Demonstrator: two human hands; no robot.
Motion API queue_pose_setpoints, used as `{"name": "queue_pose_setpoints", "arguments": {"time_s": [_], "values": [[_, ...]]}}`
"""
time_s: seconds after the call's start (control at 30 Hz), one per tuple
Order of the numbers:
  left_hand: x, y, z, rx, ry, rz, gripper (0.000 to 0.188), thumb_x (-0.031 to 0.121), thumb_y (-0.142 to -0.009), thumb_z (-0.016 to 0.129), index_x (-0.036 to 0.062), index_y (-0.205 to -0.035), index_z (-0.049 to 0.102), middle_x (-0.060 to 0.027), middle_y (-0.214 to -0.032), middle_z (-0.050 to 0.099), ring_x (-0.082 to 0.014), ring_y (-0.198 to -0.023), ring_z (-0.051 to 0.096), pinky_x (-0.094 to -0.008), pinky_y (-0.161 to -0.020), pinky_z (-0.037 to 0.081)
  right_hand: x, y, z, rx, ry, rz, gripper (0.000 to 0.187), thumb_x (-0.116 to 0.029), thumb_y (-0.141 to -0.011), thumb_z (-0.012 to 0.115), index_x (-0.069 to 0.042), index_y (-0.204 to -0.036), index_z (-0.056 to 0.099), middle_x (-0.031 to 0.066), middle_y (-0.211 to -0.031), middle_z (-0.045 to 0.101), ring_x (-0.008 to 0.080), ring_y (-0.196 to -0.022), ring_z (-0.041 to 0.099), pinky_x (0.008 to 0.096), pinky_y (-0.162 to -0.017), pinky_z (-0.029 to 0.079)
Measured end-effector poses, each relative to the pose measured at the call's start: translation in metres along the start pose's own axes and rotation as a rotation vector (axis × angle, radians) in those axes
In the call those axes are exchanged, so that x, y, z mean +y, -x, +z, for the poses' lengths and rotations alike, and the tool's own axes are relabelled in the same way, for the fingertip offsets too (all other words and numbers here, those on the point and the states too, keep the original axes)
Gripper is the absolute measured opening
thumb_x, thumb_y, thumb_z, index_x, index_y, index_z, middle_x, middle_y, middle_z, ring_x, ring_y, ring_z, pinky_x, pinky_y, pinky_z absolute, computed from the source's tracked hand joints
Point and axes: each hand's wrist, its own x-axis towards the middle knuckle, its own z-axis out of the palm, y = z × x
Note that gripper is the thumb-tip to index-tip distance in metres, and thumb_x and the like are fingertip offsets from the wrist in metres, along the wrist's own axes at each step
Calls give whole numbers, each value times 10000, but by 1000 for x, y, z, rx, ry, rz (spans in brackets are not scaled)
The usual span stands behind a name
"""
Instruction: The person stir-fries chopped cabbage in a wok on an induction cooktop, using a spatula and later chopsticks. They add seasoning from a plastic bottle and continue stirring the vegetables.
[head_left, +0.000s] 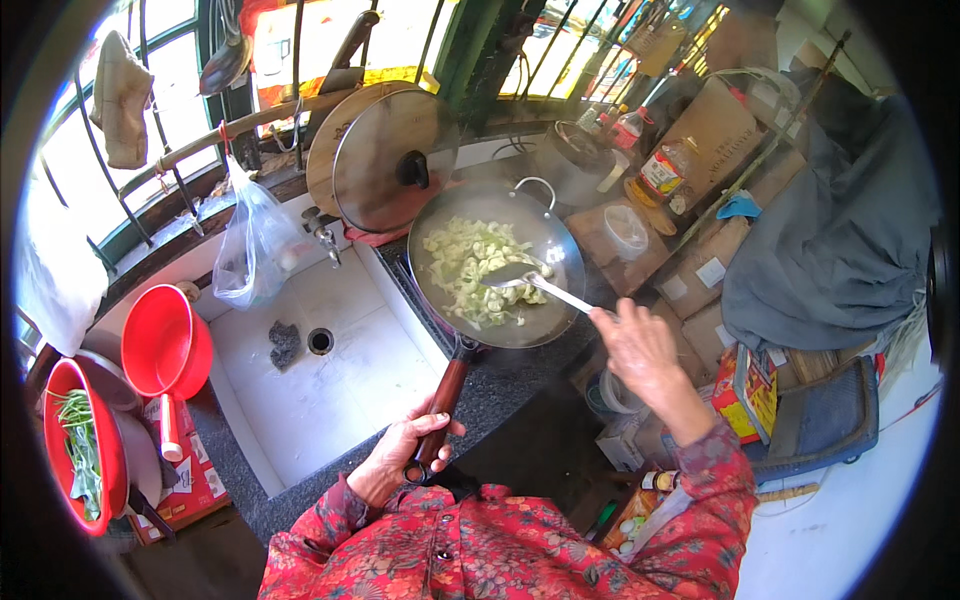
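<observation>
A wide wok sits over the stove to the right of the sink. Pale green and white chopped vegetables are spread across its left and middle. My left hand is wrapped round the wok's dark wooden handle, close to my body. In my right hand is a metal spatula, gripped by its handle. The spatula's blade lies among the vegetables. Part of its handle is covered by my fingers.
Left of the wok is a white sink with a faucet. A glass lid leans behind it. A red dipper and a red basin of greens stand far left. An oil bottle and a plastic tub are at the right.
</observation>
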Motion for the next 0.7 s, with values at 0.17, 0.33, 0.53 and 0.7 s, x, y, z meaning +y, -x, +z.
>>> {"name": "queue_pose_setpoints", "arguments": {"time_s": [0.17, 0.33, 0.53, 0.7], "values": [[-2, 1, 4, 14, -56, 14, 571, 191, -942, 552, 112, -1451, 306, -126, -922, 621, -158, -556, 578, -260, -407, 472, -24, -45, 37, -49, -70, 72, 367, -107, -744, 682, -109, -1108, 630, 155, -931, 598, 329, -824, 657, 430, -696, 547], [-3, -1, -3, -12, -52, 31, 574, 199, -949, 542, 100, -1459, 300, -121, -920, 624, -155, -583, 583, -265, -421, 475, 18, -50, 26, -117, -442, 205, 427, -66, -755, 560, -108, -1171, 647, 192, -1040, 670, 372, -957, 647, 483, -833, 520], [-3, -2, -2, -35, 21, 12, 540, 216, -937, 581, 108, -1411, 345, -133, -932, 626, -170, -590, 582, -271, -419, 477, -42, -66, 48, -177, -213, 158, 450, -88, -769, 635, -64, -1215, 573, 208, -1009, 630, 372, -898, 670, 446, -793, 554], [-7, -4, -4, -17, 20, 35, 522, 218, -941, 578, 106, -1400, 355, -132, -937, 629, -172, -589, 583, -271, -416, 480, -20, -21, 32, -115, -221, 42, 462, -137, -730, 713, -113, -1177, 600, 169, -928, 614, 332, -806, 673, 433, -711, 559]]}}
